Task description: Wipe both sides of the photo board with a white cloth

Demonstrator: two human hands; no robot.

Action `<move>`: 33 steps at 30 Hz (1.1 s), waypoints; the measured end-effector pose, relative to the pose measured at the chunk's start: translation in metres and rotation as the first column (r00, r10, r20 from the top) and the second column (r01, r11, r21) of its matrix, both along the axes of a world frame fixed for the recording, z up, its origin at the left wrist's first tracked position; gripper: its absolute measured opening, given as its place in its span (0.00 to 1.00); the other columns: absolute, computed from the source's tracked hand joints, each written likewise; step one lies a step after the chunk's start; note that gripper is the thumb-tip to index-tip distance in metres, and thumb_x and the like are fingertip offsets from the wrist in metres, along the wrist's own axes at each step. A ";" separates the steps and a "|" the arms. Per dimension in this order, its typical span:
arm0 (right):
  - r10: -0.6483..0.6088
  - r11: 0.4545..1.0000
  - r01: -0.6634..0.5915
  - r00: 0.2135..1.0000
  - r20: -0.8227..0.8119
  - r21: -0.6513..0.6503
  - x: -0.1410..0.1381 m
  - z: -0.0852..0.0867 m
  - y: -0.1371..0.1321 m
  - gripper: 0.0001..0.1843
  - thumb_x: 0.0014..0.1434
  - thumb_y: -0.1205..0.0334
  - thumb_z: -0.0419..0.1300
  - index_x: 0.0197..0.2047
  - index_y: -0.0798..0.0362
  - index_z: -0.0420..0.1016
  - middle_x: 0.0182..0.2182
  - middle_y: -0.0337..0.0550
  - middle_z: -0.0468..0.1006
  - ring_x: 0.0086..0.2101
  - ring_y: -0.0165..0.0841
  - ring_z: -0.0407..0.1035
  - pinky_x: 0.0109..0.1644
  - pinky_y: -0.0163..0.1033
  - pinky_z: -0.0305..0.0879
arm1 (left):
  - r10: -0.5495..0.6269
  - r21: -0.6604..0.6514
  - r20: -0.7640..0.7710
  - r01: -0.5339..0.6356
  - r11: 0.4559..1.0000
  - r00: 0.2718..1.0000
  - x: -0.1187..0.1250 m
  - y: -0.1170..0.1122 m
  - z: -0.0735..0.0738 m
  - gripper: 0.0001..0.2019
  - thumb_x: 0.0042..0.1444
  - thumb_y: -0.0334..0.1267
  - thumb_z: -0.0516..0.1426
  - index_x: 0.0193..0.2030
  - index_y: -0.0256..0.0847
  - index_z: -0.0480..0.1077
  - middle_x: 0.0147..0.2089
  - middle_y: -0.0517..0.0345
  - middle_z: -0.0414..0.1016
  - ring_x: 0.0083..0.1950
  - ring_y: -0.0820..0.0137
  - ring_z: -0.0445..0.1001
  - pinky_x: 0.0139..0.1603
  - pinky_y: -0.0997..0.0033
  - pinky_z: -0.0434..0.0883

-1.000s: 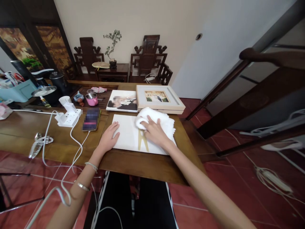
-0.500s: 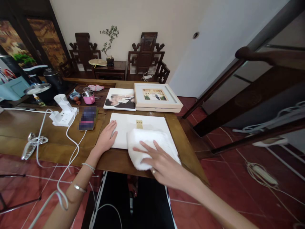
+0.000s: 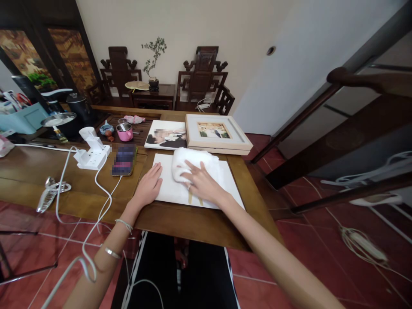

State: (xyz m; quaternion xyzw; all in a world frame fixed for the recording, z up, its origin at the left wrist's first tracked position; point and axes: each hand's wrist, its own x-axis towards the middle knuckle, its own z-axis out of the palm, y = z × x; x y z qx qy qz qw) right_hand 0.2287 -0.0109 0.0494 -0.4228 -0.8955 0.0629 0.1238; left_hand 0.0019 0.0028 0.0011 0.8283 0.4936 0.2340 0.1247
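Observation:
A white panel (image 3: 167,189), like the back of a picture, lies flat on the wooden table before me. My left hand (image 3: 149,184) rests on its left edge, fingers stretched out. Across the panel's upper part lies a thick, folded white towel (image 3: 180,159). My right hand (image 3: 201,182) presses down on this towel with fingers spread and grips its fluffy surface. Below the hand, two tan strips show on the panel near its front edge. The towel and hand hide the middle of the panel.
Behind the panel lie a photo print (image 3: 167,134) and a stacked, pale-framed picture (image 3: 219,132). Left are a phone (image 3: 124,159) on a charging cable, a power strip (image 3: 95,156), a pink cup (image 3: 125,133) and a clear hair claw (image 3: 51,193). The table's right edge is close.
My right hand has pushed the towel away from me, from the panel's front edge to its far edge. My left hand stays on the left edge. The view has shifted slightly.

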 end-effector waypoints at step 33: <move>0.214 0.969 -0.218 0.976 -0.047 -0.116 -0.017 0.016 -0.084 0.19 0.56 0.75 0.50 0.47 0.50 0.72 0.61 0.46 0.66 0.65 0.47 0.47 0.64 0.70 0.38 | -0.016 0.032 0.049 0.015 0.999 0.999 -0.004 0.003 -0.004 0.24 0.61 0.32 0.44 0.64 0.33 0.59 0.68 0.46 0.57 0.70 0.61 0.53 0.70 0.55 0.53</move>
